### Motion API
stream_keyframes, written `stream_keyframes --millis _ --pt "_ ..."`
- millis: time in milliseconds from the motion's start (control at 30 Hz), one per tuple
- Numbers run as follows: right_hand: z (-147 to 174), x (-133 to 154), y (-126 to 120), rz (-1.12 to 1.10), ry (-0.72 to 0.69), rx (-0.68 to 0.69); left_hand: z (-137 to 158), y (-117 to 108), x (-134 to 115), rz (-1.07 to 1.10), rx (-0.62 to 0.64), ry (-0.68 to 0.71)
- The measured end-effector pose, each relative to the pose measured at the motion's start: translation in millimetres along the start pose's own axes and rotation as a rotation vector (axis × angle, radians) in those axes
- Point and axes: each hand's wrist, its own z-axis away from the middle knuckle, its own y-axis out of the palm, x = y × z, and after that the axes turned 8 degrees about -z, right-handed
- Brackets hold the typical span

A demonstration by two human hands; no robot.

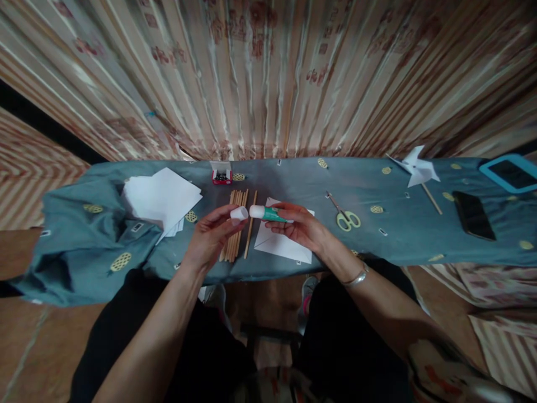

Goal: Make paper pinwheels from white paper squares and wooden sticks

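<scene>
My left hand (215,230) pinches a white cap (239,213) between thumb and fingers. In my right hand (298,223) is a green glue stick (271,214), lying level with its white end toward the cap. A small gap parts the two. Beneath my right hand lies a white sheet of paper (283,249) with crease lines. Below and beside my left hand, a row of thin wooden sticks (230,246) rests on the cloth, and a single stick (250,226) lies a little apart, to their right.
Scissors with yellow-green handles (347,220) lie right of the paper. Farther right are a paper pinwheel on a stick (415,167), a dark phone (474,215) and a blue-framed tablet (509,172). White paper squares (161,196) and a small red box (221,174) are to the left.
</scene>
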Motion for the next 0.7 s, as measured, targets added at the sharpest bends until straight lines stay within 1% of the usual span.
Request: stream_keyframes --millis 200,433,700 --pt "-0.2 -0.8 -2.9 0.073 -0.034 -0.011 -0.6 0.2 2.5 -0.036 0.001 -0.027" --pt "-1.7 -3.5 -3.8 0.145 -0.056 -0.020 -0.2 0.6 3.7 -0.046 -0.012 -0.027" --pt "-1.1 -2.2 -3.8 0.281 -0.071 -0.021 -0.2 -2.5 6.9 -0.148 -0.038 0.029"
